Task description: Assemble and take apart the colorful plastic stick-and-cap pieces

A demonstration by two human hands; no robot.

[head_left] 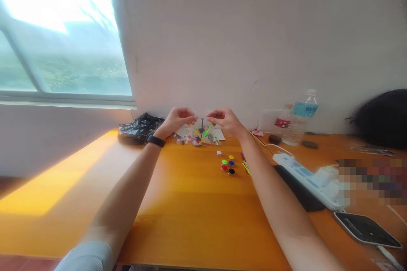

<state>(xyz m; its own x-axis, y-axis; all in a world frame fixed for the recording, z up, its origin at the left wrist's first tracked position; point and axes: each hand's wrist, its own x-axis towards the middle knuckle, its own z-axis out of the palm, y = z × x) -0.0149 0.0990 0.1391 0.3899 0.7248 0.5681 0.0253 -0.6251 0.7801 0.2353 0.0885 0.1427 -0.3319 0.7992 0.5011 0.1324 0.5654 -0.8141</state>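
Observation:
Both arms reach out over the table to a cluster of small coloured plastic pieces (197, 140) near the wall. My left hand (180, 119) is closed in a pinch above the cluster's left side, close to yellow bits. Opposite it, my right hand (223, 120) also pinches, just above a bright green piece (206, 132) that runs up towards its fingertips. What either pinch holds is too small to make out. A dark upright stick (202, 123) stands between the hands. Nearer me lie several round pieces, among them a white (219, 153), a yellow (231, 158) and a black one (232, 172).
Thin coloured sticks (245, 165) lie beside my right forearm. A black plastic bag (140, 128) sits at the back left. To the right are bottles (292, 129), a white power strip (302, 173), a dark flat object (313, 199) and a phone-like device (367, 228).

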